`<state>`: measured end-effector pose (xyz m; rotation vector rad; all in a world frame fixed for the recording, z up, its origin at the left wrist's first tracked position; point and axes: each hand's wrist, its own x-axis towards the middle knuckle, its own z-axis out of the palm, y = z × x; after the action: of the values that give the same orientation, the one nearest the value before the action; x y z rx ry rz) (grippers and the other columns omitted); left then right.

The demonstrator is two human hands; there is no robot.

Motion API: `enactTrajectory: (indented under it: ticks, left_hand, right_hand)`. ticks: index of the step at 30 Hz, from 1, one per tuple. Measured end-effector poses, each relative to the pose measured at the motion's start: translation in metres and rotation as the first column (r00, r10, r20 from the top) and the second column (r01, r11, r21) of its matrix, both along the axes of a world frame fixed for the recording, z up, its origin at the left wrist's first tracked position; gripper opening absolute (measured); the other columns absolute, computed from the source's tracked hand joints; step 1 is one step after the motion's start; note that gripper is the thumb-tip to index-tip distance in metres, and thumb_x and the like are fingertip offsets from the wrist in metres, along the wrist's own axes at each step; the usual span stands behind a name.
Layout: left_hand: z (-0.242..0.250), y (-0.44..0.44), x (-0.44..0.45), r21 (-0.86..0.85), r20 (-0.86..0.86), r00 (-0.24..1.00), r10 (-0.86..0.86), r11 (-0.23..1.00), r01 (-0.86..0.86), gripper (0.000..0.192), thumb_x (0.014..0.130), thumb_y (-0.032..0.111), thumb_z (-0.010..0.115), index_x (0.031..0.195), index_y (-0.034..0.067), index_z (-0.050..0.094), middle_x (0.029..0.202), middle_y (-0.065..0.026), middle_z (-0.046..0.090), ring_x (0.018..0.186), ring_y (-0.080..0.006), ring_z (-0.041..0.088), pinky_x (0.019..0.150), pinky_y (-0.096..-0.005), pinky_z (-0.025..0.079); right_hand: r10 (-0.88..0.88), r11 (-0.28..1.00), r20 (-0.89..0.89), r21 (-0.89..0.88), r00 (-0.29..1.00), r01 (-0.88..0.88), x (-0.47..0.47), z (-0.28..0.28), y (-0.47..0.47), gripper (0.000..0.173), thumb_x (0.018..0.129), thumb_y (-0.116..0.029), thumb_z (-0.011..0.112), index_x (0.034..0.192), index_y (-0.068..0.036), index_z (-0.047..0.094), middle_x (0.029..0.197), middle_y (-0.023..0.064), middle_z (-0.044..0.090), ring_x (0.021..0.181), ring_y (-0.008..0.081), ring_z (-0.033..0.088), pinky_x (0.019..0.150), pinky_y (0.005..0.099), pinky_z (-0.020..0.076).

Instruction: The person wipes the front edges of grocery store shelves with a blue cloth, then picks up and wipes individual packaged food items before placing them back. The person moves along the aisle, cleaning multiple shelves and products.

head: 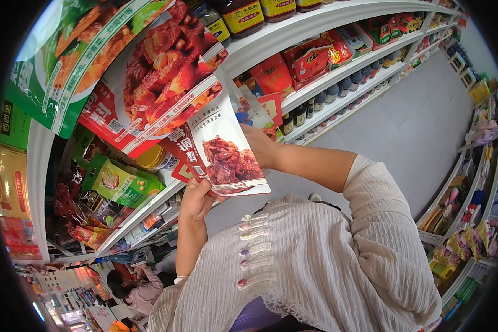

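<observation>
My left hand (196,201) pinches the lower left corner of a white and dark-red seasoning packet (228,153), with the thumb on its front. The packet is printed with a picture of cooked meat and bears writing. Behind its right edge is my right hand (257,145); its fingers are mostly hidden, so I cannot tell what they grip. Just beyond that hand, a grey-white packet (255,110) with a food picture shows in part. A large red food packet (157,83) overlaps the top of the white one, and a green packet (66,70) is beside it, closer to the camera.
White shelves (299,33) curve across the top, holding sauce jars (242,18), red bags (311,62) and dark bottles (332,93). Green snack bags (122,180) fill a lower left shelf. Another person (135,286) is at lower left. More stocked shelving (460,199) borders the grey floor (382,108).
</observation>
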<state>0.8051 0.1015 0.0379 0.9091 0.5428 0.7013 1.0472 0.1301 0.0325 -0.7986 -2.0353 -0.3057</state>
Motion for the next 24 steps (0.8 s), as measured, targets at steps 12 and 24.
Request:
enactTrajectory:
  ticks: [12,24]
  left_hand:
    - [0.001,-0.001,0.001,0.112,-0.090,0.991,0.094,0.990,-0.083,0.039,0.090,0.036,0.073,0.112,0.005,0.065,0.095,-0.0092,0.072,0.073,-0.0202,0.069,0.061,-0.0318,0.054]
    - [-0.026,-0.007,-0.008,0.379,-0.492,0.740,0.459,0.878,-0.292,0.037,0.095,0.025,0.067,0.122,0.002,0.055,0.108,-0.0107,0.067,0.093,-0.0160,0.064,0.078,-0.0307,0.052]
  right_hand:
    - [0.148,0.663,-0.794,-0.362,0.589,-0.655,-0.018,-0.050,0.022,0.030,0.081,-0.027,0.059,0.107,-0.012,0.064,0.107,0.0138,0.066,0.103,0.0322,0.060,0.086,0.0451,0.0464]
    - [-0.790,0.543,-0.135,-0.607,0.598,0.580,0.101,-0.071,-0.051,0.044,0.076,-0.006,0.060,0.119,-0.009,0.065,0.100,0.0159,0.068,0.095,0.0363,0.062,0.082,0.0457,0.0513]
